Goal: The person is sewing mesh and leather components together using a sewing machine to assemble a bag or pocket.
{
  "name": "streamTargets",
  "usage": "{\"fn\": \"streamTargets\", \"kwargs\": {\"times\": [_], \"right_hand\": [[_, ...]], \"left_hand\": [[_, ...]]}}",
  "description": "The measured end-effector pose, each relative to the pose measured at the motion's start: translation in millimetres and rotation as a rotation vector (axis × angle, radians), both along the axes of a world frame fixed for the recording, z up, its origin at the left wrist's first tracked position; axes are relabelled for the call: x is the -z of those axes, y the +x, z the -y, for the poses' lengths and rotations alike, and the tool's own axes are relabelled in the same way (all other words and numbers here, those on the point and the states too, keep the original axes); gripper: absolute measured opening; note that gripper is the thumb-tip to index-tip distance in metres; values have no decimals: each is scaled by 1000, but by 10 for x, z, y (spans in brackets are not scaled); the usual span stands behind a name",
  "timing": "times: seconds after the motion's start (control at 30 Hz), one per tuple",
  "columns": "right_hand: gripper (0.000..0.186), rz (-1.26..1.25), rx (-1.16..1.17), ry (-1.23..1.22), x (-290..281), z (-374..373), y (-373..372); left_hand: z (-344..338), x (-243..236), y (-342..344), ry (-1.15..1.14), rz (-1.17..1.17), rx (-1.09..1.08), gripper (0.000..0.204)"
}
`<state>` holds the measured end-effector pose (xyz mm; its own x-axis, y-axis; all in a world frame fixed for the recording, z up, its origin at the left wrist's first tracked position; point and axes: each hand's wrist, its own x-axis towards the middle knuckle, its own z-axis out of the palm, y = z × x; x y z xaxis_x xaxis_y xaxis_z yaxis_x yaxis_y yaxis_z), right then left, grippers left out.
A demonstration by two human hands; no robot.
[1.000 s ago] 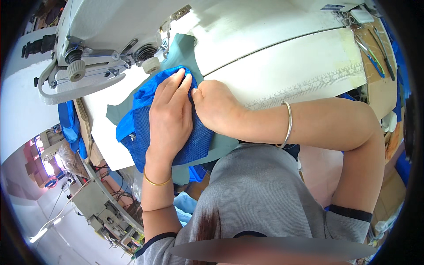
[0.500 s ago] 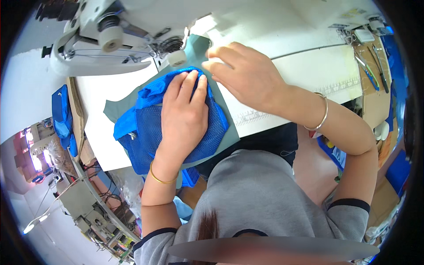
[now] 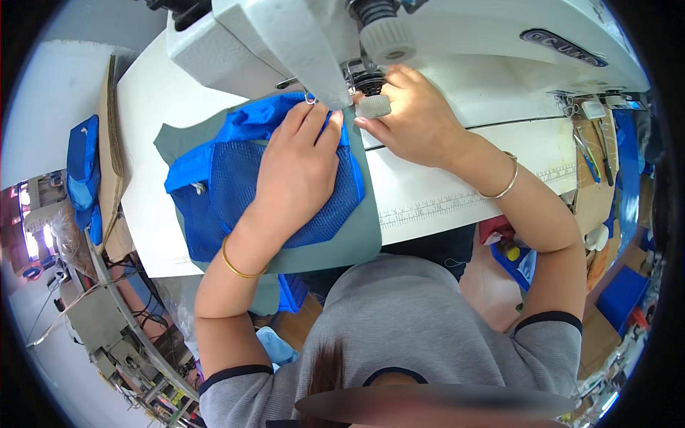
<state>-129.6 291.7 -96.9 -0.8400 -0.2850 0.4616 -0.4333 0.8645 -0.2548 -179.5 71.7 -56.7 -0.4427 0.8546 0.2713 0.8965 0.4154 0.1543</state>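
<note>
Blue mesh fabric lies beneath your left hand; those fingers are extended, slightly parted and pressing down, with no pinch seen, as they were half a second ago. Your right hand has changed position, from above the desk to the sewing machine. Its fingertips are partly hidden near the white knob; whether they hold anything cannot be told. In judgement, your left hand alone now steadies the work while your right attends the machine. The fabric rests on grey-green cloth, upper edge by the machine head; ruler markings run along the desk rightward.
</note>
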Motion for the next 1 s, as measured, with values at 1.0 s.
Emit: {"fn": "streamTargets", "kwargs": {"times": [1.0], "right_hand": [[21,1356,242,-1226,-401,298,-12]], "left_hand": [[-38,-31,-8,-45,61,-39,38]]}}
